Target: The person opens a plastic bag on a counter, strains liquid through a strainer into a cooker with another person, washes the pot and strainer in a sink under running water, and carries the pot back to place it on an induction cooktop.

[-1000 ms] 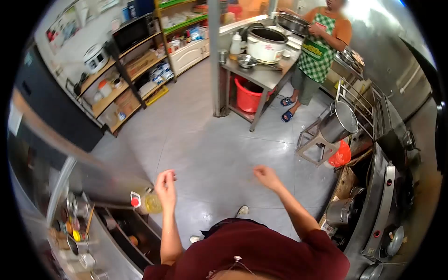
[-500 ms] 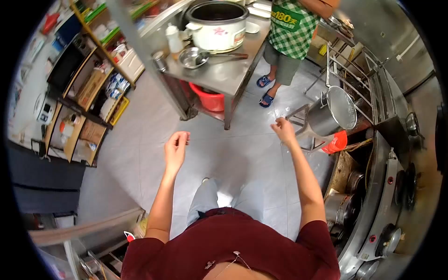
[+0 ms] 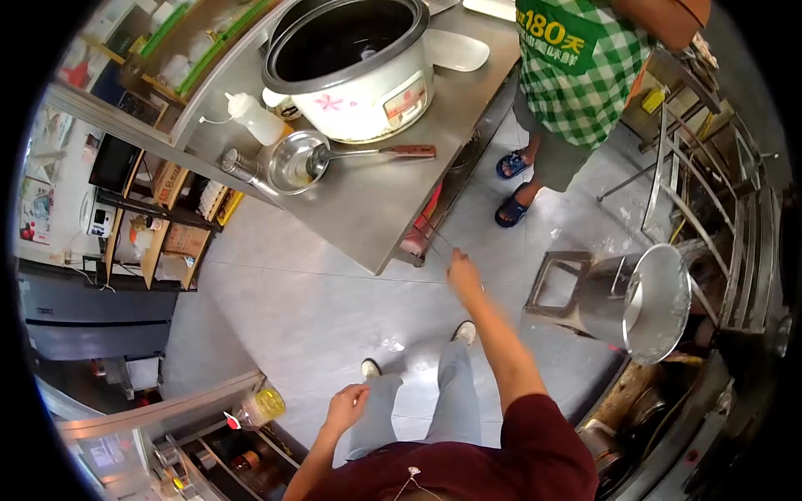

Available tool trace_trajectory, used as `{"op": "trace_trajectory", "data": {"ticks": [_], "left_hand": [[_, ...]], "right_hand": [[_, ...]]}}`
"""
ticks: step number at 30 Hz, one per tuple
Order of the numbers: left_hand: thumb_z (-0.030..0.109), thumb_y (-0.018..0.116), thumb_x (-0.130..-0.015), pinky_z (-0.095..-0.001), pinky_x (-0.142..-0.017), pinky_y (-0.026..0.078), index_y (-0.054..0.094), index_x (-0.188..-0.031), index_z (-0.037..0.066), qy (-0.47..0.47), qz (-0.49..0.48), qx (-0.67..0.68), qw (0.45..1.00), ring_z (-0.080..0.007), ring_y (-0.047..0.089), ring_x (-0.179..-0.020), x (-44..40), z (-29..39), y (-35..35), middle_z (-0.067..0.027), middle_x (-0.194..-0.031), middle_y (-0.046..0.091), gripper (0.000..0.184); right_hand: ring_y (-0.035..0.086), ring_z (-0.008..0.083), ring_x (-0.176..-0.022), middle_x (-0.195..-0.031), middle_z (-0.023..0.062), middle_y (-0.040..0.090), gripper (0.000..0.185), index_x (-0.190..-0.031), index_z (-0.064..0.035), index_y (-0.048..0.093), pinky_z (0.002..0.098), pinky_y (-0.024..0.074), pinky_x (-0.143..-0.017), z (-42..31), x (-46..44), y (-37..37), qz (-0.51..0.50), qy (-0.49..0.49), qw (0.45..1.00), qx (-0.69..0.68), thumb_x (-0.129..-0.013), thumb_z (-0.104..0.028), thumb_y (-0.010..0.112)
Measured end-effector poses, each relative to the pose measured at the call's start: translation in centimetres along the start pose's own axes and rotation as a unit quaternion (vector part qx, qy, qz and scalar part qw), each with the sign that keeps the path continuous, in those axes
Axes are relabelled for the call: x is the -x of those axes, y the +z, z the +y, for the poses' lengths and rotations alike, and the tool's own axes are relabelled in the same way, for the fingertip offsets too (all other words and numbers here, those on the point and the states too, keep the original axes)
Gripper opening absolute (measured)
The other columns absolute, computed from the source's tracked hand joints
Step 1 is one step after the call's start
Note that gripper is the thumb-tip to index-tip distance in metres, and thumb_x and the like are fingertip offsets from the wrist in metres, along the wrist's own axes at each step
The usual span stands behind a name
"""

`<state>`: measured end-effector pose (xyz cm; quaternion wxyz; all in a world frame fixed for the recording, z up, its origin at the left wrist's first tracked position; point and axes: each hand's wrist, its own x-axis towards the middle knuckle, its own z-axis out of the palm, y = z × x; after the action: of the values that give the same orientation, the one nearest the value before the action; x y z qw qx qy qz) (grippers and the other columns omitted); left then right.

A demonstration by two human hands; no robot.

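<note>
My right hand hangs in the air just off the near corner of the steel table, its fingers curled; whether anything is in them I cannot make out. Lower down, my left hand is loosely curled over my left leg, touching nothing. On the table stand a large white cooker with an open top and a steel bowl with a ladle resting in it. A squeeze bottle and a small metal shaker are beside the bowl.
A co-worker in a green checked apron stands right of the table. A tall metal pot sits tilted on a stool at right. Shelves line the left. An oil bottle is at lower left.
The table, cooker and co-worker appear closer and larger. My left hand has dropped lower, towards my legs. My right hand has moved left, near the table corner.
</note>
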<state>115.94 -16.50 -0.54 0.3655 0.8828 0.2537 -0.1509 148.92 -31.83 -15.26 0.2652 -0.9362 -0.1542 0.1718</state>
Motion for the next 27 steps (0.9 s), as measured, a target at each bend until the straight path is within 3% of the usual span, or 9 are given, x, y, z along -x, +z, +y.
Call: {"op": "trace_trajectory", "data": {"ticks": [4, 9, 10, 11, 12, 15, 17, 21, 27], "left_hand": [[0.019, 0.053, -0.082, -0.033, -0.062, 0.048, 0.061, -0.09, 0.004, -0.006, -0.02, 0.021, 1.0, -0.0257, 0.06, -0.069, -0.8, 3.6, 0.6, -0.0134, -0.081, 0.062, 0.019], [0.023, 0.051, -0.083, -0.0334, -0.067, 0.047, 0.061, -0.092, 0.006, 0.052, -0.044, 0.023, 0.997, -0.0257, 0.06, -0.074, -4.1, 10.2, -0.8, -0.0123, -0.084, 0.062, 0.021], [0.024, 0.05, -0.084, -0.0339, -0.068, 0.047, 0.062, -0.092, 0.007, 0.07, -0.048, 0.022, 0.996, -0.0256, 0.06, -0.075, -4.6, 11.1, -0.9, -0.0122, -0.084, 0.062, 0.022], [0.026, 0.049, -0.084, -0.0358, -0.07, 0.047, 0.061, -0.092, 0.007, 0.076, -0.05, 0.016, 0.996, -0.026, 0.06, -0.076, -4.8, 12.0, -1.3, -0.012, -0.085, 0.062, 0.024], [0.026, 0.049, -0.084, -0.0361, -0.07, 0.047, 0.061, -0.092, 0.007, 0.091, -0.045, 0.014, 0.995, -0.0262, 0.06, -0.076, -5.0, 12.2, -1.5, -0.0119, -0.085, 0.062, 0.024], [0.027, 0.049, -0.083, -0.0369, -0.069, 0.047, 0.061, -0.091, 0.007, 0.114, -0.044, 0.003, 0.992, -0.0276, 0.06, -0.077, -6.5, 12.6, -2.4, -0.0124, -0.084, 0.062, 0.025], [0.026, 0.049, -0.083, -0.0374, -0.069, 0.046, 0.061, -0.09, 0.006, 0.123, -0.028, 0.012, 0.992, -0.0281, 0.06, -0.077, -7.3, 13.2, -3.3, -0.0129, -0.084, 0.062, 0.025], [0.023, 0.05, -0.082, -0.0381, -0.067, 0.046, 0.061, -0.089, 0.005, 0.172, 0.014, 0.017, 0.985, -0.0299, 0.059, -0.076, -9.5, 15.6, -5.6, -0.0134, -0.082, 0.061, 0.023], [0.022, 0.05, -0.082, -0.0359, -0.066, 0.046, 0.06, -0.091, 0.005, 0.243, 0.052, 0.052, 0.967, -0.0279, 0.059, -0.075, -13.2, 16.6, -8.9, -0.0127, -0.085, 0.061, 0.022]], "right_hand": [[0.054, 0.0362, -0.087, -0.093, 0.0199, 0.054, 0.043, -0.11, -0.0001, 0.043, 0.0445, 0.0439, -0.071, 5.0, 7.3, -2.5, 0.143, 0.018, 0.989, -0.035, -0.069, -0.004, 0.055], [0.054, 0.0382, -0.082, -0.098, 0.0223, 0.053, 0.053, -0.119, 0.0011, 0.038, 0.044, 0.044, -0.07, 9.8, 19.7, -10.7, 0.081, 0.134, 0.985, -0.072, -0.07, -0.003, 0.058], [0.055, 0.0384, -0.081, -0.093, 0.0223, 0.055, 0.051, -0.117, 0.0017, 0.039, 0.0436, 0.0442, -0.071, 6.3, 21.8, -16.7, -0.001, 0.246, 0.959, -0.14, -0.07, -0.006, 0.059], [0.055, 0.0385, -0.074, -0.088, 0.0218, 0.055, 0.048, -0.113, 0.0019, 0.041, 0.0443, 0.0445, -0.067, 10.9, 24.9, -13.8, 0.07, 0.186, 0.98, -0.019, -0.069, -0.006, 0.059], [0.055, 0.0386, -0.067, -0.081, 0.0212, 0.056, 0.046, -0.108, 0.0022, 0.044, 0.0459, 0.0431, -0.062, 11.7, 27.5, -14.7, 0.122, 0.149, 0.981, 0.003, -0.066, -0.006, 0.06], [0.052, 0.0331, -0.057, -0.066, 0.0159, 0.052, 0.044, -0.105, -0.0006, 0.048, 0.0421, 0.0404, -0.055, 7.0, 30.3, -21.7, 0.142, 0.142, 0.98, -0.002, -0.063, -0.005, 0.06], [0.05, 0.0297, -0.056, -0.06, 0.0122, 0.048, 0.045, -0.107, -0.0039, 0.049, 0.039, 0.0391, -0.053, 3.6, 29.0, -24.8, 0.157, 0.132, 0.977, -0.054, -0.063, -0.005, 0.06], [0.048, 0.0251, -0.051, -0.058, 0.0103, 0.046, 0.05, -0.111, -0.0013, 0.049, 0.0353, 0.0388, -0.049, -4.5, 19.2, -29.5, 0.225, -0.017, 0.971, -0.082, -0.064, -0.006, 0.062], [0.054, 0.0351, -0.068, -0.07, 0.0174, 0.055, 0.042, -0.106, -0.0028, 0.051, 0.0428, 0.042, -0.062, -15.7, 0.2, -32.1, 0.26, -0.161, 0.952, -0.024, -0.066, -0.013, 0.062]]}}
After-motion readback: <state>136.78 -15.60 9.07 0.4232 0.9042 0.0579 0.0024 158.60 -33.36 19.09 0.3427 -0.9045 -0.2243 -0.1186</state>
